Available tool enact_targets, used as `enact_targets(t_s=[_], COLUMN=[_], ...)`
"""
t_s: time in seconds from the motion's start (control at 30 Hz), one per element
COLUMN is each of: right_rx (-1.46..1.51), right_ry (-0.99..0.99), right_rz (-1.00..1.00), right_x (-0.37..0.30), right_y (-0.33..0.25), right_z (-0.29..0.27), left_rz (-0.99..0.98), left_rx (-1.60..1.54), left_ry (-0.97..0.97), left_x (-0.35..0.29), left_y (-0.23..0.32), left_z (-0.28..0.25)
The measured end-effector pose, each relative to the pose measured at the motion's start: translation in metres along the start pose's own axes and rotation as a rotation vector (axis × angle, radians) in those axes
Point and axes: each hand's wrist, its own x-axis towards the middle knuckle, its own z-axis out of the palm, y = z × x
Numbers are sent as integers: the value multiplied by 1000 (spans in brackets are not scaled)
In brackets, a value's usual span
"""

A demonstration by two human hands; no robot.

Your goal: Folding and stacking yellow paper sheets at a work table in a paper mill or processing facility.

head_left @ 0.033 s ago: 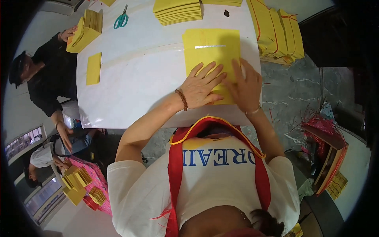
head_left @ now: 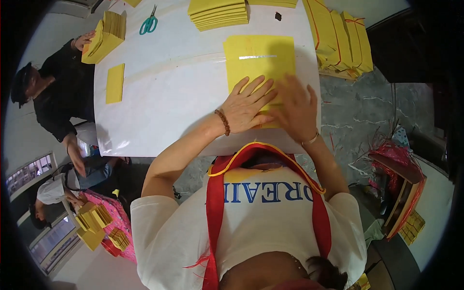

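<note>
Resting flat on the lower part of a yellow paper sheet (head_left: 258,43), the person's left hand (head_left: 247,106) has its fingers straight and spread, palm down. The right hand (head_left: 296,108) is at the sheet's right edge, fingers splayed and blurred; from where I stand I cannot tell whether it touches the paper. A string of brown beads (head_left: 223,122) circles the left wrist, and a pale bangle (head_left: 311,138) the right one. The sheet lies near the front edge of a white-covered table (head_left: 164,111), a shiny pale strip (head_left: 257,57) across its upper part.

Just beyond the sheet sits a pile of folded yellow papers (head_left: 220,17), with a small dark scrap (head_left: 278,16) to its right. Over to the left are teal-handled scissors (head_left: 149,24), blades pointing away from the person, and a slim yellow packet (head_left: 115,83) lying nearer. A co-worker (head_left: 63,87) in a black top and dark cap reaches to a thick yellow stack (head_left: 108,38) at the table's left edge.

Off the right side, yellow bundles (head_left: 340,41) tied with red string stand close to the table. Farther back on the left, someone in a white shirt (head_left: 50,192) bends over a pink-covered table (head_left: 118,220) bearing more yellow papers (head_left: 92,217).
</note>
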Motion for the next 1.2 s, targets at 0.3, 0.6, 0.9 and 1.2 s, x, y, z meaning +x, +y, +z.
enact_targets(t_s=[0.3,0.6,0.9,1.2], right_rx=[165,912,359,465], right_ry=[-372,-96,-228,-366], right_rz=[-102,89,-115,-138], right_x=[-14,-12,-20,-17], right_y=[10,23,29,29], right_z=[8,-3,14,17], left_rz=[14,-39,-181,-269], left_rx=[-181,259,14,285], left_ry=[222,250,893,452], left_x=[-3,26,-16,-76], left_y=[-7,11,-77,-175], left_z=[-4,3,-69,33])
